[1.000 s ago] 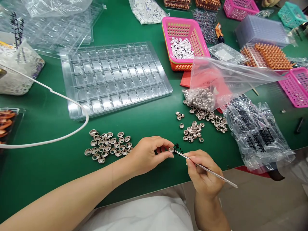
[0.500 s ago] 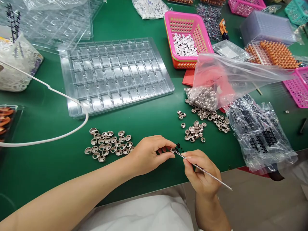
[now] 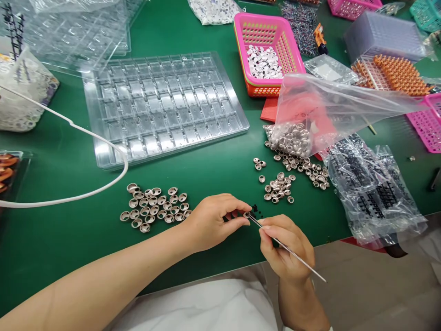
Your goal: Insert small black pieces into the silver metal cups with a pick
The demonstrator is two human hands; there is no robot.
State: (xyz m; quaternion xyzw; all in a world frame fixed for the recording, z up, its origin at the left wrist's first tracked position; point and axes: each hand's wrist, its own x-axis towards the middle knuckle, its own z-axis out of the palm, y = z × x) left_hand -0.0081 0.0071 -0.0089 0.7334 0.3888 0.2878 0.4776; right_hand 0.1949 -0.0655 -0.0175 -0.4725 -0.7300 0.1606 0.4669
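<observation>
My left hand (image 3: 220,220) pinches a small silver metal ring-like cap (image 3: 246,214) between thumb and fingers. In my right hand (image 3: 289,248) is a pair of thin metal tweezers (image 3: 280,242), held like a pen, with the tips at the cap's opening. Whether the tips grip anything is too small to tell. Tiny black pieces (image 3: 255,209) lie on the table just beyond the fingertips. Left of my left hand spreads a group of silver caps with holes (image 3: 153,204). More silver caps (image 3: 278,186) lie in a loose heap beyond my right hand.
A clear compartment tray (image 3: 165,105) lies at the back left, a white cord (image 3: 86,133) curving over its corner. Pink baskets (image 3: 292,50) hold white pieces. Plastic bags of silver caps (image 3: 291,140) and black parts (image 3: 375,197) lie at the right on the green table (image 3: 206,170).
My right hand and the tweezers have shifted slightly left, the tweezers' rear end dipping lower. My left hand keeps its pinch in nearly the same place. The whole view has moved a little.
</observation>
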